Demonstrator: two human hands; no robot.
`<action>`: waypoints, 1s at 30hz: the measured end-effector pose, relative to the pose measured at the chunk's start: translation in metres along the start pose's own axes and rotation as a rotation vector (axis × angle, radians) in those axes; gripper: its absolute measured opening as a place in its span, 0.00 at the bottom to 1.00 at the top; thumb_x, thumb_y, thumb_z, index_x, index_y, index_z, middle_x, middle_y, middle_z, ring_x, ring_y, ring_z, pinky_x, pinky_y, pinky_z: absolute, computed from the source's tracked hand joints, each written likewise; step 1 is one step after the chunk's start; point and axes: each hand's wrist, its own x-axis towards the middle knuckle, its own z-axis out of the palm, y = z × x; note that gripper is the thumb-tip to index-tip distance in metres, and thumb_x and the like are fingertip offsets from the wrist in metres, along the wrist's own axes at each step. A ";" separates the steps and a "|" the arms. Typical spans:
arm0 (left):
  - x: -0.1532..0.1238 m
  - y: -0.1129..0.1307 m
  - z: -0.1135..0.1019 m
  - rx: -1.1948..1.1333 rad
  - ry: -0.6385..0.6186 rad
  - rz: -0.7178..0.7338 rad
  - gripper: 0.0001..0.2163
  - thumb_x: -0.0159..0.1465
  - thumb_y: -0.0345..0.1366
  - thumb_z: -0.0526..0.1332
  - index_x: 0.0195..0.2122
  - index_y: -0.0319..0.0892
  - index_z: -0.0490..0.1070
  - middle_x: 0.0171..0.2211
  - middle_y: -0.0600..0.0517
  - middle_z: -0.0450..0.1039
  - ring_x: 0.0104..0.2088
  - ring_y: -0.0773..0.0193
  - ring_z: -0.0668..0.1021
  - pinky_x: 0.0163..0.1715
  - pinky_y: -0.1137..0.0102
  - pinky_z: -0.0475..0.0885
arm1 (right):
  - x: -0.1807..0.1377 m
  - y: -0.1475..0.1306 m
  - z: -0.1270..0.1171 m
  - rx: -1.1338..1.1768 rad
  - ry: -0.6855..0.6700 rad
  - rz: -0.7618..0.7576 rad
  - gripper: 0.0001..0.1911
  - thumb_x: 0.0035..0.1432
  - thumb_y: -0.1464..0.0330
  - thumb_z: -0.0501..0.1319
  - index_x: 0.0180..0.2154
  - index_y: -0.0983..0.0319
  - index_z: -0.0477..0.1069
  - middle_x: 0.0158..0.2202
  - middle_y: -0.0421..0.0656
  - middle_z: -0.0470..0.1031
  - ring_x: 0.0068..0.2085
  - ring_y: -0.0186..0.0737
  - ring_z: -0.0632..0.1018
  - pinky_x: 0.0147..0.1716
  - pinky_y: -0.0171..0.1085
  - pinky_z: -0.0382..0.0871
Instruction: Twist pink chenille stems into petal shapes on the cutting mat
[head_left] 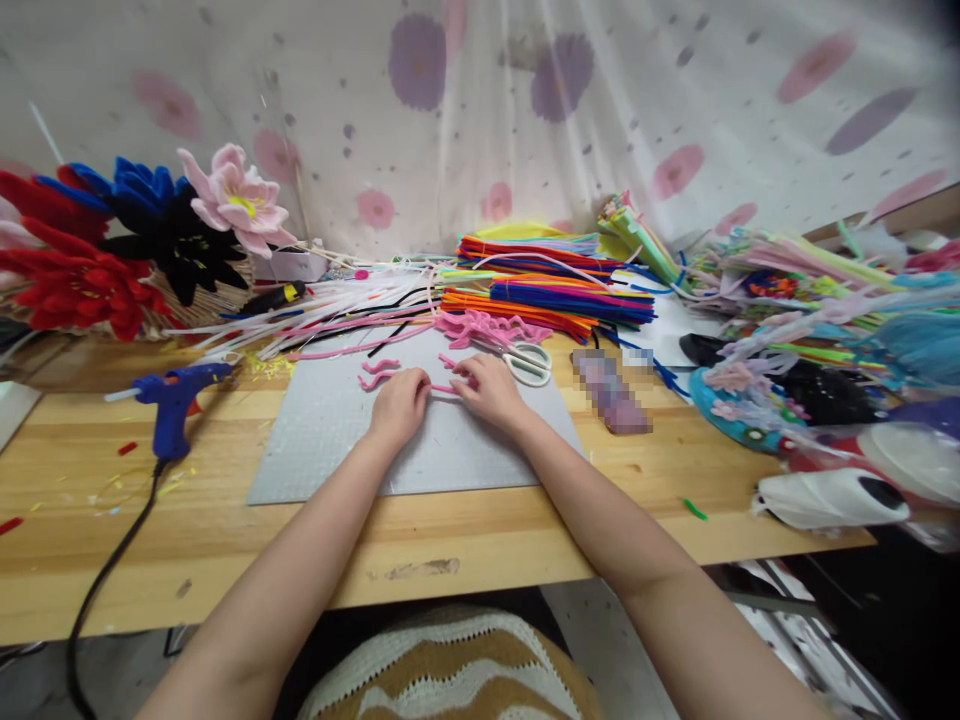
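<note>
A short pink pipe cleaner (444,389) stretches between my two hands, low over the grey cutting mat (315,450). At its left end the fingers of my left hand (401,405) are closed in a pinch. My right hand (491,390) grips the other end, its fingers curled. Bent pink pipe cleaner pieces (379,375) lie on the mat just beyond my left hand. Behind my right hand is a heap of shaped pink pieces (491,328). White-handled scissors (529,365) rest beside it, their blades partly hidden.
A blue glue gun (174,400) with a black cord stands at left. Bundles of coloured pipe cleaners (540,295) lie along the back. Fuzzy flowers (82,275) fill the back left. A blurred-out phone-like object (611,390), bagged craft supplies (817,380) and a white roll (829,497) occupy the right.
</note>
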 end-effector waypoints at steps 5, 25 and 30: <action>-0.004 -0.005 -0.005 -0.171 0.128 -0.084 0.04 0.56 0.29 0.54 0.32 0.42 0.65 0.31 0.51 0.69 0.31 0.64 0.71 0.33 0.69 0.65 | -0.004 0.005 -0.008 0.046 0.060 0.020 0.10 0.55 0.65 0.56 0.38 0.60 0.70 0.36 0.44 0.74 0.39 0.41 0.71 0.40 0.41 0.62; 0.002 -0.010 0.002 -0.763 0.309 -0.402 0.07 0.50 0.29 0.55 0.32 0.42 0.64 0.29 0.55 0.65 0.26 0.69 0.70 0.25 0.73 0.70 | -0.101 0.127 -0.104 -0.333 0.171 0.445 0.18 0.42 0.76 0.50 0.38 0.62 0.69 0.38 0.48 0.74 0.41 0.48 0.71 0.42 0.46 0.64; 0.002 -0.015 0.003 -0.725 0.296 -0.409 0.12 0.53 0.29 0.54 0.39 0.44 0.60 0.27 0.57 0.62 0.22 0.71 0.67 0.22 0.74 0.67 | -0.105 0.130 -0.106 -0.233 0.334 0.461 0.16 0.44 0.75 0.50 0.37 0.62 0.67 0.37 0.48 0.74 0.40 0.46 0.72 0.41 0.45 0.65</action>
